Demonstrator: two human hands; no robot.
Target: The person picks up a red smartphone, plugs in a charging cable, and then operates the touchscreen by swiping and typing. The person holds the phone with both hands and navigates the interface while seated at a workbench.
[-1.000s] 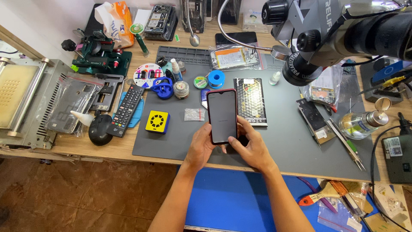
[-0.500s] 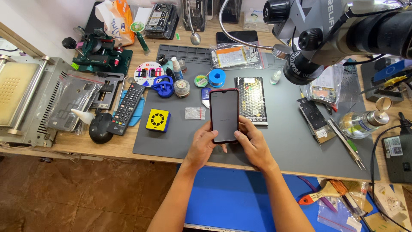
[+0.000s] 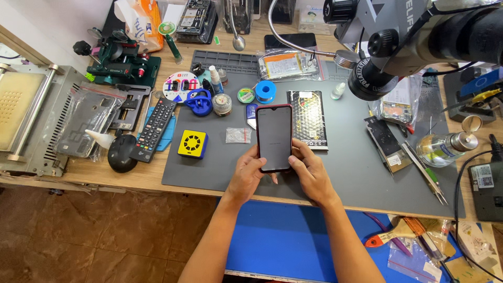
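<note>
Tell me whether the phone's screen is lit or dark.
Dark, apparently off: the phone, held in the left hand and right hand, shows a nearly black screen with only a faint mark.

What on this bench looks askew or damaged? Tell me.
Nothing looks damaged or spilled. The smartphone, dark-screened, is held upright in the left hand and right hand. The remote control lies slanted, half on the grey mat, amid general clutter.

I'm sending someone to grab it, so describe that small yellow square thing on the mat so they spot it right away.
Find the big grey work mat on the wooden bench. On its left part, just right of the black remote control and left of the phone, lies the yellow square block. It alone is bright yellow, with a black fan-like circle on top.
</note>
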